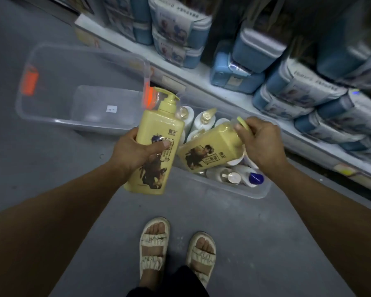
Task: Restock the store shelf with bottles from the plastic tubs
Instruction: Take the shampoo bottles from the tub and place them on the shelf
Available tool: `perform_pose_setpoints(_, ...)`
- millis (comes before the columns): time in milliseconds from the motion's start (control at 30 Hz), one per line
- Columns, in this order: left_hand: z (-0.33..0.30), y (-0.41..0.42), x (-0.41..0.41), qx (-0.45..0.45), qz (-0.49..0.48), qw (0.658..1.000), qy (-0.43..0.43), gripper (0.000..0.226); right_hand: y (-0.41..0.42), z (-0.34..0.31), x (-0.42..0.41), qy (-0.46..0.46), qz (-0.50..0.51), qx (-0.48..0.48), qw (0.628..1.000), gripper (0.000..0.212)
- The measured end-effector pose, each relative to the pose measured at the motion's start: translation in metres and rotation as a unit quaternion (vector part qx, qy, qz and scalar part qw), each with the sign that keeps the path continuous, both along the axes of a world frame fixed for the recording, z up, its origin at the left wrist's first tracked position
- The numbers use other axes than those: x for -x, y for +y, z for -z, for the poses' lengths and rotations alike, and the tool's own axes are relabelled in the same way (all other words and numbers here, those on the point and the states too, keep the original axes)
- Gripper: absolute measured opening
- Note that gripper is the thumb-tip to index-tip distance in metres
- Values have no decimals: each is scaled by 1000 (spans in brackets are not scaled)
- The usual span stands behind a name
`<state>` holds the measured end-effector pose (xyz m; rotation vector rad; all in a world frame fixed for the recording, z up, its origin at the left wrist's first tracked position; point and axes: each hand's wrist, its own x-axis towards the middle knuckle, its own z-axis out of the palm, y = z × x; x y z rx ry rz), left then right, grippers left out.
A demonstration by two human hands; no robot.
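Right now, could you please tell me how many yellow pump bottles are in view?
2. One yellow bottle is held upright in the left hand; the other yellow bottle is tilted over the tub of white bottles, held by its pump in the right hand. More may be hidden.

Two yellow pump bottles are being held up, one (156,144) in the left hand (135,153), one (210,146) in the right hand (263,146). Two clear plastic tubs are sitting on the floor: one (51,91) beyond the left hand, one (234,189) under the right hand, where roughly eight white bottles (204,121) are showing.
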<state>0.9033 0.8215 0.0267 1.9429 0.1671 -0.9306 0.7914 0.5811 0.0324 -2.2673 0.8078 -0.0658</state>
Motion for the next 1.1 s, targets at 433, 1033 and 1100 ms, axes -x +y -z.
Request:
perform_pose_setpoints(433, -174, -59, 3, 41, 51, 995, -78, 39, -58, -202, 13, -59, -25, 47, 997, 27)
perform_pose_setpoints(1033, -460, -44, -36, 119, 112, 961, -224, 44, -29, -506, -8, -130, -47, 151, 979, 29)
perform_pose_setpoints(1100, -488, -44, -42, 138, 122, 954, -235, 45, -25, -536, -11, -134, -40, 168, 976, 28)
